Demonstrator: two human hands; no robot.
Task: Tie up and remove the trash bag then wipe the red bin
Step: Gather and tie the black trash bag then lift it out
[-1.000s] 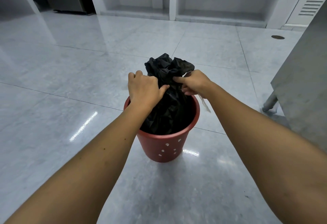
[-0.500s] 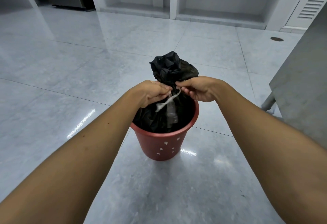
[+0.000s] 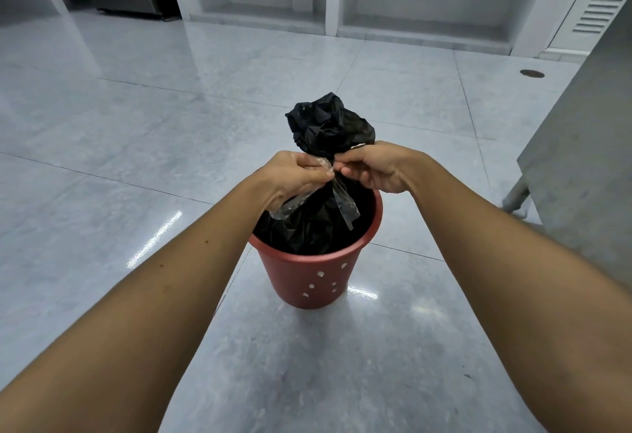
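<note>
Fingers: we see L hand (image 3: pixel 294 176) and R hand (image 3: pixel 372 169) both curled, pinching a clear plastic strip (image 3: pixel 343 201) at the bag neck, fingertips almost meeting.
Strip: two loose ends hang twd us (one under the L palm).
Trash bag (image 3: pixel 328 124): black, bunched top sticks up behind our hands, body inside the bin.
Red bin (image 3: pixel 307 278): upright on the floor, below our hands.
Surroundings: glossy grey tile floor (image 3: pixel 136 124); metal cabinet (image 3: pixel 588 145) at R edge.
</note>
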